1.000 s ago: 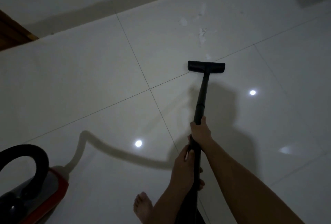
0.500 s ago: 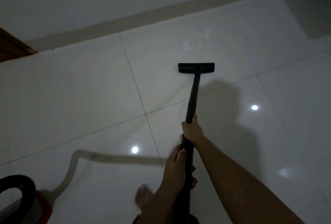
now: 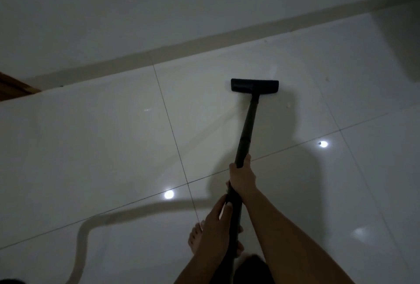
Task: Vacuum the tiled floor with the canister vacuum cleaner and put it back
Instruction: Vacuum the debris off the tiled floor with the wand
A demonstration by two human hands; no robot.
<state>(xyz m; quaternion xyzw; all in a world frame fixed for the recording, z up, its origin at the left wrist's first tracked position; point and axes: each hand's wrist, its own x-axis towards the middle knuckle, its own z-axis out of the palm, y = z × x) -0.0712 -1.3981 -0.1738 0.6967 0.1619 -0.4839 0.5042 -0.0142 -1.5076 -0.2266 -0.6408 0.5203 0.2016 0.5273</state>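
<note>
Dim room, head view. Right hand (image 3: 242, 177) wraps the black wand (image 3: 246, 131) approx. mid-length, fingers curled shut round the tube w/ thumb up along it; left hand (image 3: 213, 231) grips the same wand lower down, nearer the body, fingers closed round it, one fingertip showing on the tube. The wand runs up and away from both hands to the floor nozzle (image 3: 254, 86) – one black, wide head, flat on the tiled floor (image 3: 102, 147), near the skirting (image 3: 127, 63) at the foot of the wall (image 3: 159, 11). Canister: only a dark sliver at the bottom-left corner, too little to tell. Hose itself isn't seen clearly – its curved shadow (image 3: 95, 222) crosses the tiles left of the hands. No brand or writing legible. Count: 1 wand, 1 nozzle, 2 hands, 1 bare foot (image 3: 196, 238) just left of the left wrist, 2 bright round light reflections (image 3: 168, 194) on the glossy tiles plus fainter glints. Wooden edge (image 3: 13, 86) at far left.
</note>
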